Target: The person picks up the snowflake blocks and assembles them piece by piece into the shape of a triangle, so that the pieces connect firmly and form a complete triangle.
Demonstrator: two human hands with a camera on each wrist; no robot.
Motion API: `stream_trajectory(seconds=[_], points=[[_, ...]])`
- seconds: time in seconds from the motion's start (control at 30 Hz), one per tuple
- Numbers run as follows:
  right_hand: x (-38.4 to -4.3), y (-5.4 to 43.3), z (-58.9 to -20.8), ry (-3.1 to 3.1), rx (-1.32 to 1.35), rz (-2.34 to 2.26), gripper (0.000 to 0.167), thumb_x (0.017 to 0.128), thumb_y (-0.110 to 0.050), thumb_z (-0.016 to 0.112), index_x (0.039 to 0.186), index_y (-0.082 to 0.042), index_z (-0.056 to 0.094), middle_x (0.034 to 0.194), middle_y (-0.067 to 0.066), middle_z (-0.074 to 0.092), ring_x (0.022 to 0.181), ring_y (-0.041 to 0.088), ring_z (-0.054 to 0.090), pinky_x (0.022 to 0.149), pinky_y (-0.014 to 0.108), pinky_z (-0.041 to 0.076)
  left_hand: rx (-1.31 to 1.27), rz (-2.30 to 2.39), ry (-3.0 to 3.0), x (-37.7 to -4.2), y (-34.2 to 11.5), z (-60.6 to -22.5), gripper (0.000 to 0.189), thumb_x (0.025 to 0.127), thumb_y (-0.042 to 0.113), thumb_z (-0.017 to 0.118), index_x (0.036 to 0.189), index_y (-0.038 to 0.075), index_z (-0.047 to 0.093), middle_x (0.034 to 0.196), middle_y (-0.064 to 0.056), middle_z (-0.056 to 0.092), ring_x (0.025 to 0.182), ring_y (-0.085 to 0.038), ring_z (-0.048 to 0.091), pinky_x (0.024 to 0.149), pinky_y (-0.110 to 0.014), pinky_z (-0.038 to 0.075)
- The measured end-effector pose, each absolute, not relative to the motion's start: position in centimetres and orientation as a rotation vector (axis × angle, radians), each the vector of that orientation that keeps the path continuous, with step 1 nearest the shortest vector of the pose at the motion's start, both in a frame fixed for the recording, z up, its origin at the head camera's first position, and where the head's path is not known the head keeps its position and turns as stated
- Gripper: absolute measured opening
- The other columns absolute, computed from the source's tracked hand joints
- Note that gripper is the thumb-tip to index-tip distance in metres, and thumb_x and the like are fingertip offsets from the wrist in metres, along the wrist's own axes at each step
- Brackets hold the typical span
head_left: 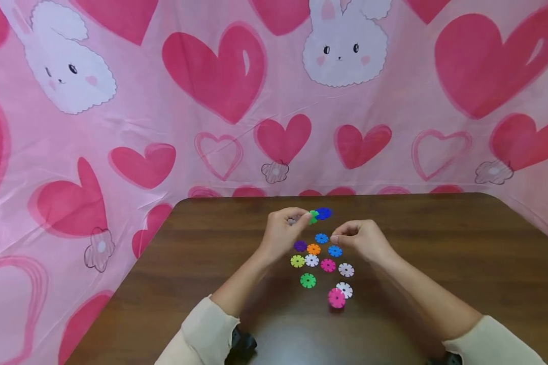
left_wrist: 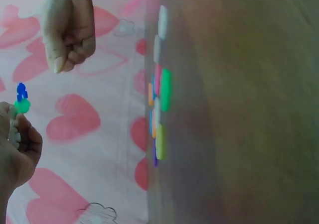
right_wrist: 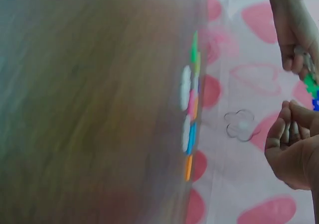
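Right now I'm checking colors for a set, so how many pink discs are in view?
2: one pink disc between two white discs; another at the near end, overlapping a white disc. The left hand or right hand may hide others.

notched discs (head_left: 304, 283) — smooth plastic; tabletop (head_left: 178, 284) — glossy, wood-grained; backdrop (head_left: 283, 96) creased cloth
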State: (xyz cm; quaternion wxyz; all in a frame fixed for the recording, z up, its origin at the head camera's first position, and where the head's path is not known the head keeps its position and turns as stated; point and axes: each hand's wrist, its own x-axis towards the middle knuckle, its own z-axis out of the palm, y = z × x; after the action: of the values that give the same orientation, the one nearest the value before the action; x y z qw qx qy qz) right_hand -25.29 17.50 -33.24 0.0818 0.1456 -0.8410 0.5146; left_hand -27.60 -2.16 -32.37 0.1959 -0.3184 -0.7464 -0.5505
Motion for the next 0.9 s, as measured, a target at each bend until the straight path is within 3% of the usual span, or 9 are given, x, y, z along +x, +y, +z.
stream_trajectory(seconds=[0.13,0.23,0.43,0.63,0.9], points=[[-26.1,18.9,-33.3,-2.713,0.417,1.349,0.01,0.081,-0.012,0.071,0.079,-0.002,0.071,0.072,0.003,0.066,0.067,0.018,0.056,0.059,0.028,0.047,-0.873,-1.478,-2.181,-28.5,-3.0,-32.4,0.015,0.088,0.013,0.064,0.087,0.0,0.071,0.077,-0.007,0.068,0.068,-0.016,0.06,0.064,-0.023,0.051],[-26.3,19.8,-33.4,-2.83,0.548,1.141,0.007,0.078,-0.008,0.072,0.072,-0.008,0.068,0.065,-0.002,0.062,0.062,0.015,0.051,0.053,0.027,0.043,-0.902,-1.443,-2.194,-28.7,-3.2,-32.2,0.014,0.088,0.013,0.064,0.087,0.001,0.071,0.078,-0.007,0.068,0.068,-0.013,0.06,0.064,-0.024,0.051],[-26.3,20.6,-33.9,-3.098,0.855,0.825,0.017,0.072,-0.009,0.077,0.067,-0.013,0.062,0.059,-0.009,0.052,0.057,0.009,0.045,0.052,0.024,0.039,-0.852,-1.449,-2.199,-28.6,-3.8,-32.0,0.012,0.087,0.012,0.065,0.086,0.001,0.071,0.075,-0.005,0.068,0.064,-0.011,0.058,0.061,-0.024,0.051],[-24.7,20.8,-33.9,-3.309,1.087,0.895,0.017,0.069,-0.013,0.081,0.072,-0.013,0.064,0.062,-0.008,0.054,0.057,0.006,0.047,0.053,0.022,0.04,-0.845,-1.469,-2.221,-28.3,-4.3,-32.3,0.014,0.087,0.014,0.064,0.085,0.002,0.071,0.075,-0.004,0.067,0.063,-0.01,0.055,0.057,-0.024,0.049],[-21.9,20.3,-34.9,-3.237,1.158,0.693,0.026,0.064,-0.018,0.085,0.068,-0.019,0.059,0.058,-0.013,0.049,0.054,0.001,0.045,0.048,0.021,0.041,-0.856,-1.45,-2.236,-28.2,-4.6,-32.3,0.013,0.087,0.013,0.065,0.084,0.004,0.071,0.075,-0.002,0.067,0.063,-0.009,0.054,0.056,-0.024,0.048]])
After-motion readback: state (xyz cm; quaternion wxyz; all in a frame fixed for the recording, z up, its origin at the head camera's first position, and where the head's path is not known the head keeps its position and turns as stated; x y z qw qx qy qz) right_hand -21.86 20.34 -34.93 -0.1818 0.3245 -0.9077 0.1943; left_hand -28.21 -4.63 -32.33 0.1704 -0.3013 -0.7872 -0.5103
